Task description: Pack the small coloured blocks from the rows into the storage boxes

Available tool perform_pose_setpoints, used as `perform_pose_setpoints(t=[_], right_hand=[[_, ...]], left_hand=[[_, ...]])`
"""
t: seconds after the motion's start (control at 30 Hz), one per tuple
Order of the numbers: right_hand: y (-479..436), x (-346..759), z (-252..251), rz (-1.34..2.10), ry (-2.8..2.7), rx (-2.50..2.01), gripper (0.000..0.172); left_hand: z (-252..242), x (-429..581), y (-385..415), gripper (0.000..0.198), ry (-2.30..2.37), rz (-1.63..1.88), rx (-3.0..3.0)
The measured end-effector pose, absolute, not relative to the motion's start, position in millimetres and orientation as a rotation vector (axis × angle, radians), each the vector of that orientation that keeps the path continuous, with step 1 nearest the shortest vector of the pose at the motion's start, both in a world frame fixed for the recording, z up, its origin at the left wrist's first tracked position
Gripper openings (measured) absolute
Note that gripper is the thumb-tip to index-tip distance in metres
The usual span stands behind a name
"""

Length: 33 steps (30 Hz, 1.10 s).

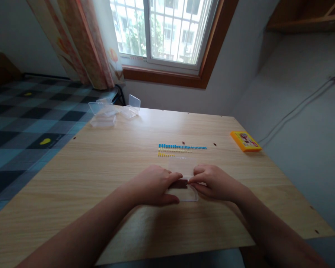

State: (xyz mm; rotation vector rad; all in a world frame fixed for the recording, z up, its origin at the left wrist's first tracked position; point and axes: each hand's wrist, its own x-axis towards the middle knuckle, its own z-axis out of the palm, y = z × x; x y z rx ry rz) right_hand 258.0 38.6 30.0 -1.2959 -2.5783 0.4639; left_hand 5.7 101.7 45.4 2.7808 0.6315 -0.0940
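One pale counter (111, 163) lay beneath the left hand (153, 185), its grip parted, and the right hand (212, 180), its grip nearly pinched; whether either had firm hold could not be told. Over an open clear box (190, 200), a brown strip (179, 184) ran left to right between them, bare end nearest the right hand.

We can read no words or numbers here: the print (245, 138) on the yellow-orange box (256, 149) and the lettering (55, 137) beside a yellow heart (45, 141) on the checked bedspread (72, 116) are too small.
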Motion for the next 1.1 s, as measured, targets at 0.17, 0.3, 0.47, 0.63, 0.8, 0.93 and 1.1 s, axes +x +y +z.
perform_pose_setpoints(t=[0.17, 0.3, 0.47, 0.63, 0.8, 0.93, 1.1], right_hand=[[37.9, 256.0, 29.4, 0.457, -2.576, -1.334, 0.023], [37.3, 257.9, 29.3, 0.452, -2.57, -1.333, 0.024], [36.2, 258.9, 32.1, 0.449, -2.59, -1.296, 0.024], [36.3, 257.4, 30.9, 0.452, -2.617, -1.294, 0.023], [37.1, 256.2, 30.1, 0.443, -2.607, -1.314, 0.023], [37.4, 255.1, 31.0, 0.452, -2.614, -1.315, 0.023], [37.7, 254.8, 30.9, 0.481, -2.592, -1.305, 0.023]], left_hand=[[44.0, 5.3, 101.8, 0.044, 0.637, -0.07, 2.776], [42.8, 5.2, 102.1, 0.045, 0.644, -0.083, 2.772], [44.0, 5.7, 102.0, 0.048, 0.66, -0.113, 2.763], [46.0, 6.5, 101.6, 0.045, 0.657, -0.126, 2.767], [46.1, 6.7, 101.7, 0.048, 0.658, -0.127, 2.761], [46.3, 6.8, 101.8, 0.048, 0.652, -0.121, 2.766], [46.3, 6.7, 101.6, 0.046, 0.653, -0.106, 2.761]])
